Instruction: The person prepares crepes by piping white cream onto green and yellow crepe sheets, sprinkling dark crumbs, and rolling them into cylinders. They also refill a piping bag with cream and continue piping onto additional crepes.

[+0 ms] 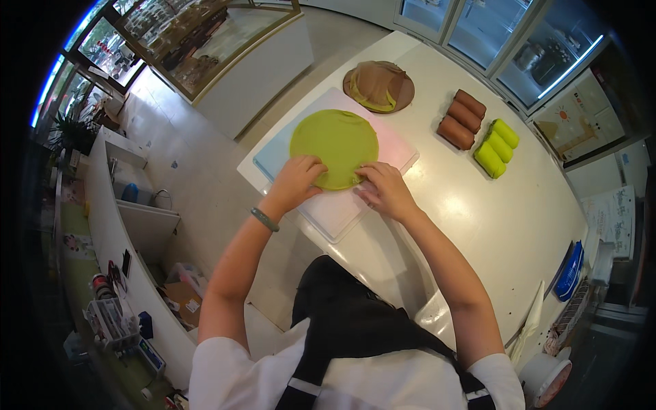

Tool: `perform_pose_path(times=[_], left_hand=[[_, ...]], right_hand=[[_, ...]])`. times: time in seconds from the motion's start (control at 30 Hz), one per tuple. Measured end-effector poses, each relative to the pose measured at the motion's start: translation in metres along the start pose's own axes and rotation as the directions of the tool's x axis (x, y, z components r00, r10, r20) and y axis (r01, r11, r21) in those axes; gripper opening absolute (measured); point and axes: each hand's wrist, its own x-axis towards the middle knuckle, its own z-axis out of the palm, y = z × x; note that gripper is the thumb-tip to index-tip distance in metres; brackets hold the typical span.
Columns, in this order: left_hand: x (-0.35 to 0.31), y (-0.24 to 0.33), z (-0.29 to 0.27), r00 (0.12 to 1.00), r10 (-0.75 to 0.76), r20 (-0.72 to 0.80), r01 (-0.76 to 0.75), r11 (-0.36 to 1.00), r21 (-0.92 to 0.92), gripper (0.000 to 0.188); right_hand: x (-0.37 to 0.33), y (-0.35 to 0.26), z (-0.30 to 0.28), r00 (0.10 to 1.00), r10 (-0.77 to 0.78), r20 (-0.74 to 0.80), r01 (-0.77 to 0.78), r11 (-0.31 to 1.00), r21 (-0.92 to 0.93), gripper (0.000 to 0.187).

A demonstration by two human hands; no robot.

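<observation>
A round green crepe (333, 147) lies flat on a pastel blue, white and pink board (335, 217). My left hand (298, 179) is at its near left edge, fingers curled and pinching the rim. At the near right edge, my right hand (386, 188) also has its fingertips closed on the rim. The part under my fingertips is hidden. Just beyond the board sits a stack of brown crepes (372, 80), with a folded green edge showing among them.
Brown rolls (461, 121) and bright green rolls (497, 148) stand in two short rows on the right of the white table (478, 219). A blue packet (570, 272) lies at the right edge. Behind are a glass display case (205, 55) and glass-door fridges (478, 31).
</observation>
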Motion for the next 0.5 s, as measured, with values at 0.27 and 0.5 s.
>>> perform_pose_path(times=[0.27, 0.5], left_hand=[[0.065, -0.112, -0.002, 0.953, -0.214, -0.216, 0.187, 0.973, -0.137, 0.046], [0.093, -0.122, 0.007, 0.944, -0.302, -0.134, 0.277, 0.944, -0.177, 0.023]], right_hand=[[0.113, 0.032, 0.024, 0.951, 0.247, -0.185, -0.244, 0.969, 0.039, 0.034], [0.149, 0.055, 0.037, 0.946, 0.307, -0.106, -0.307, 0.952, 0.021, 0.038]])
